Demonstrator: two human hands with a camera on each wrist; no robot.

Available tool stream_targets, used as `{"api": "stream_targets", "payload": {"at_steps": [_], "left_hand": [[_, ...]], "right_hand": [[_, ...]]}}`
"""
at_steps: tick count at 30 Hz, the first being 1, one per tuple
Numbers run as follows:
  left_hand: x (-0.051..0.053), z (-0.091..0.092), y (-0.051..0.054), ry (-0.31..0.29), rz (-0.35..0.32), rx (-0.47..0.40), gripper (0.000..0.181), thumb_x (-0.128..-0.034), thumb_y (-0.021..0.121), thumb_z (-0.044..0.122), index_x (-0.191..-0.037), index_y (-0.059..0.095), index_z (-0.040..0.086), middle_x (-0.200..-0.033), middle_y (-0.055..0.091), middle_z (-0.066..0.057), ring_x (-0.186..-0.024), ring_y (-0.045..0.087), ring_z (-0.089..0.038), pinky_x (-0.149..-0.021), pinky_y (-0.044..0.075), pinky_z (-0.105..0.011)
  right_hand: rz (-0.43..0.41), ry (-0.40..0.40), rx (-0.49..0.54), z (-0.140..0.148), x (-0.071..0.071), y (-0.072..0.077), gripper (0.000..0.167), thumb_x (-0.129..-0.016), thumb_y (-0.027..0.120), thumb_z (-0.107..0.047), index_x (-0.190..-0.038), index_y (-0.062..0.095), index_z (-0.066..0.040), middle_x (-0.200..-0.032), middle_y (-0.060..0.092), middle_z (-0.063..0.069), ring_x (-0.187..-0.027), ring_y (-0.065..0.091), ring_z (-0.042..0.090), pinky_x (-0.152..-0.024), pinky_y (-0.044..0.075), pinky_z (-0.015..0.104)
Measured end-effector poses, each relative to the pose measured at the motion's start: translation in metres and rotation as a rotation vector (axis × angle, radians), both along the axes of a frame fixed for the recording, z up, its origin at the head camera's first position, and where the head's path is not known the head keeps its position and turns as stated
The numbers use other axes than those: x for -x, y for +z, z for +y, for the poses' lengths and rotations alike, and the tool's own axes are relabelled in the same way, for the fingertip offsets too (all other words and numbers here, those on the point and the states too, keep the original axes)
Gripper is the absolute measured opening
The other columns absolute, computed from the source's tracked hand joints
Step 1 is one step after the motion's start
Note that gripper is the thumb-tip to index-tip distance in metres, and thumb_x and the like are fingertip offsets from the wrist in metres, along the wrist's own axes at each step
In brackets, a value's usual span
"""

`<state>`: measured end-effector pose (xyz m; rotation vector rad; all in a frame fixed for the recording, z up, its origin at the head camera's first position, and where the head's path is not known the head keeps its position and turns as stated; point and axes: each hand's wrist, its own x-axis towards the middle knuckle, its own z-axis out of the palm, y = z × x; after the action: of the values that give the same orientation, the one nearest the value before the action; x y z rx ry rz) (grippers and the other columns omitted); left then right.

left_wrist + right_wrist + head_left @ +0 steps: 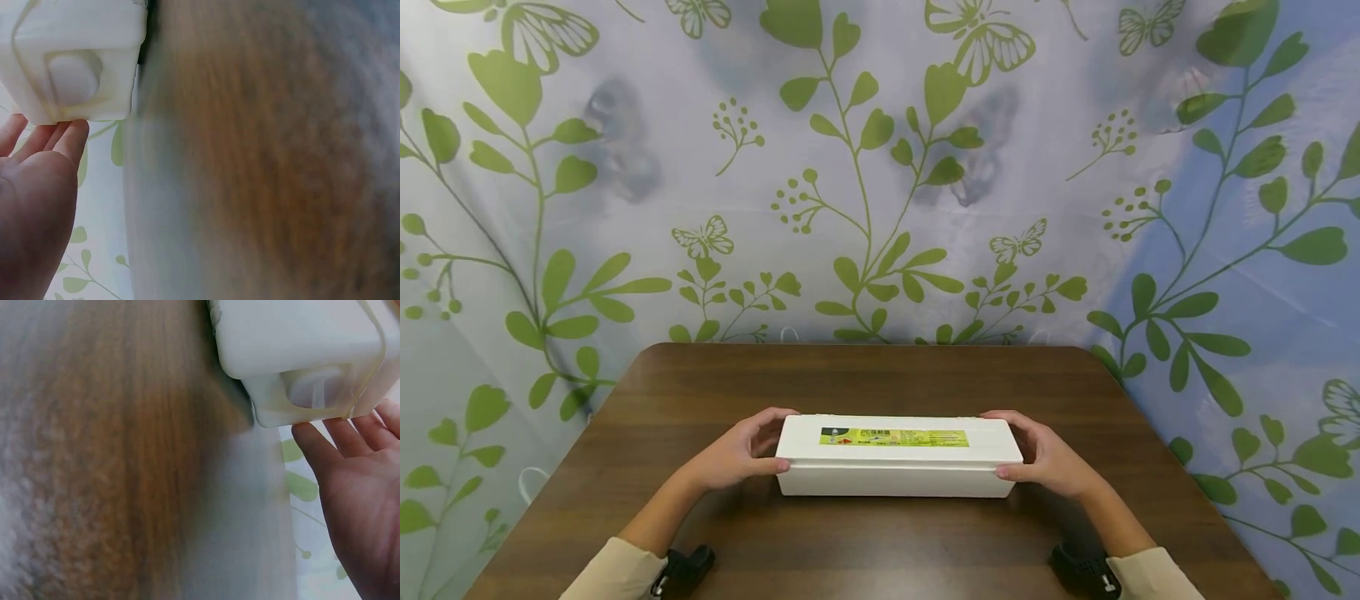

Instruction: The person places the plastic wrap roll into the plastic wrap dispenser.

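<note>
A long white cling film box with a yellow-green label lies lengthwise across the table in front of me, its lid down. My left hand grips its left end, thumb on the front face and fingers round towards the back. At the opposite end, my right hand holds it in the same way. Each wrist view shows an end wall of the box with a round recessed shape, the left one and the right one. The inside of the box is hidden.
The dark brown wooden table has rounded far corners. Behind it hangs a pale curtain printed with green leaves and butterflies. A black wrist strap sits by the left sleeve, another strap by the right.
</note>
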<state>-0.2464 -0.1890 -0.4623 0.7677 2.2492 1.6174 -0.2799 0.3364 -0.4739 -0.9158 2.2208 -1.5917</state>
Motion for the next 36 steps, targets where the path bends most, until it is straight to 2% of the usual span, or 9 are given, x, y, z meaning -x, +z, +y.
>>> {"api": "stream_targets", "payload": {"at_steps": [8, 13, 21, 36], "left_hand": [[0.007, 0.000, -0.003, 0.024, 0.018, 0.024, 0.067, -0.0890, 0.081, 0.015, -0.146, 0.045, 0.014, -0.149, 0.047, -0.012, -0.140, 0.047, -0.019, -0.112, 0.036, -0.012], [0.011, -0.001, -0.005, -0.005, 0.031, 0.003, 0.069, -0.0884, 0.081, 0.012, -0.147, 0.044, 0.015, -0.149, 0.046, -0.012, -0.136, 0.048, -0.006, -0.111, 0.035, -0.010], [0.019, -0.001, -0.010, -0.048, 0.071, -0.045, 0.071, -0.0880, 0.080, 0.007, -0.148, 0.042, 0.009, -0.150, 0.045, -0.016, -0.137, 0.049, -0.005, -0.111, 0.037, -0.012], [0.030, 0.001, -0.017, -0.016, 0.104, -0.057, 0.072, -0.0858, 0.082, 0.008, -0.147, 0.044, 0.006, -0.148, 0.047, -0.018, -0.137, 0.048, -0.007, -0.112, 0.037, -0.012]], "right_hand": [[0.030, 0.000, 0.008, -0.001, 0.007, -0.002, 0.074, -0.085, 0.077, -0.002, -0.150, 0.041, -0.002, -0.135, 0.058, 0.016, -0.108, 0.065, 0.019, -0.081, 0.061, 0.036], [0.039, 0.010, 0.017, -0.001, 0.013, -0.005, 0.075, -0.085, 0.078, 0.000, -0.150, 0.041, -0.003, -0.135, 0.058, 0.017, -0.108, 0.064, 0.018, -0.079, 0.061, 0.036], [0.057, 0.008, 0.022, -0.001, 0.021, -0.010, 0.076, -0.083, 0.079, 0.000, -0.149, 0.042, -0.005, -0.133, 0.058, 0.015, -0.107, 0.064, 0.017, -0.078, 0.061, 0.036], [0.016, 0.002, 0.074, -0.003, 0.036, -0.018, 0.076, -0.082, 0.078, 0.001, -0.149, 0.043, -0.005, -0.134, 0.058, 0.013, -0.107, 0.065, 0.018, -0.078, 0.062, 0.038]]}}
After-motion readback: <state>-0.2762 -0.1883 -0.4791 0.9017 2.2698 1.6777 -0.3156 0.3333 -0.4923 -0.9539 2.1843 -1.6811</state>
